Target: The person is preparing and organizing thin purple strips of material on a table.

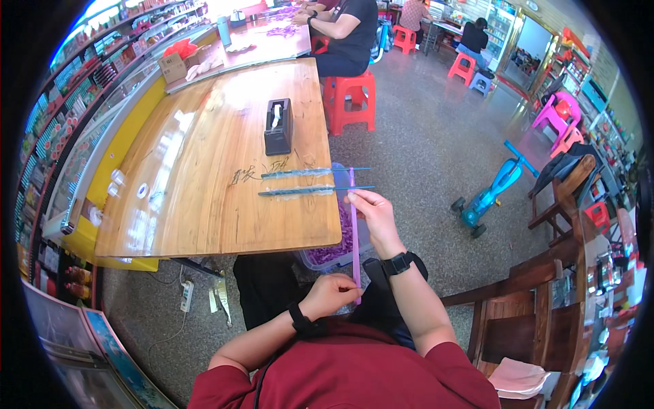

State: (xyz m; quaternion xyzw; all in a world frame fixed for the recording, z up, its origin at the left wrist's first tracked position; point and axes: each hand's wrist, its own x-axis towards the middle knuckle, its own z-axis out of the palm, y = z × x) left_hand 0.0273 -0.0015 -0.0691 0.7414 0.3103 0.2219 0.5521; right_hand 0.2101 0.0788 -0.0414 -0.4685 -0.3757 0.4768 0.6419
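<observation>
A narrow purple ribbon [355, 249] runs up from my lap to two thin dark teal sticks at the table's right edge. Its lower part is pinched in my left hand [328, 295]. Higher up, beside the nearer stick [296, 192], the fingertips of my right hand [375, 213] are closed on the same ribbon. The farther stick [296, 174] lies roughly parallel to it, and the ribbon reaches up to it. Clear tape appears to fix both sticks to the wooden table [197, 198], their ends jutting past the edge. Under them stands a clear tub [324, 264] of purple strips.
A black tape dispenser [278, 128] stands beyond the sticks. Small white rolls [142, 191] lie on the table's left. At the far table a person in dark clothing [351, 34] sits on a red stool [349, 102]. A blue scooter [494, 191] stands right; a wooden chair [518, 313] is nearer.
</observation>
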